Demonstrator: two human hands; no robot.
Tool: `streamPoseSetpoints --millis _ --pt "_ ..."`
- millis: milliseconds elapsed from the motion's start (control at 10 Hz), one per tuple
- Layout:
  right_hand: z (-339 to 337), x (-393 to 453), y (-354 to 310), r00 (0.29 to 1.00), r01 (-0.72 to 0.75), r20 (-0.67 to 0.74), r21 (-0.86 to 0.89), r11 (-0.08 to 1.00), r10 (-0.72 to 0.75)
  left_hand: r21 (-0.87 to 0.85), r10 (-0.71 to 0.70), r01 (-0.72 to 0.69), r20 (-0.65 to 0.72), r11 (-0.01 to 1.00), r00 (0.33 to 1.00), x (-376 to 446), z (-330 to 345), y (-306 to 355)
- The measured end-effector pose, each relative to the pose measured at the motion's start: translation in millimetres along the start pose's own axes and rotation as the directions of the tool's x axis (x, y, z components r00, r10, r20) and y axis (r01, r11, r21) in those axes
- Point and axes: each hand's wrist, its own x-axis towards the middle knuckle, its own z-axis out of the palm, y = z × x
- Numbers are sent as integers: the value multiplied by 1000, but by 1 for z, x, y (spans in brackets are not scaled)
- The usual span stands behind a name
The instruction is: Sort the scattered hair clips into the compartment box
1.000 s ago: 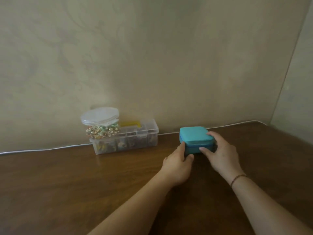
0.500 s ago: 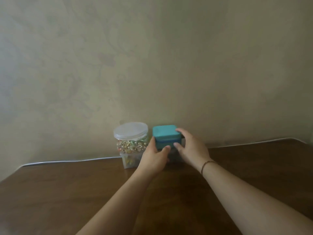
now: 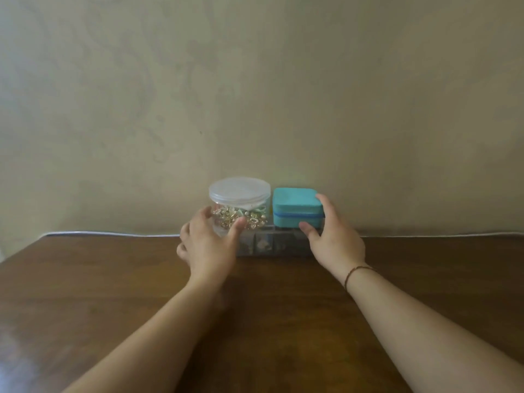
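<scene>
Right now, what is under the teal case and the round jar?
Both stand on a clear compartment box: the round jar on its left end, the teal case on its right. Its contents look blurred, and the left hand and right hand cover its ends.

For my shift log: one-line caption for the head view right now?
Left hand cups clear jar, right hand grips teal case, both atop compartment box.

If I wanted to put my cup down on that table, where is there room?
The brown table is bare to the left of the left hand and to the right of the right hand. It is crowded at the wall, where the clear jar and teal case sit on the compartment box.
</scene>
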Motion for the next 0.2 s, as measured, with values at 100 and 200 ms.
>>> streamPoseSetpoints --millis 100,200 --pt "-2 3 -3 1000 -16 -2 21 1000 16 -10 34 -34 -2 999 999 2 0 0" --pt "-9 -4 -5 992 -40 120 60 997 33 -17 33 -33 51 999 998 -1 -6 0"
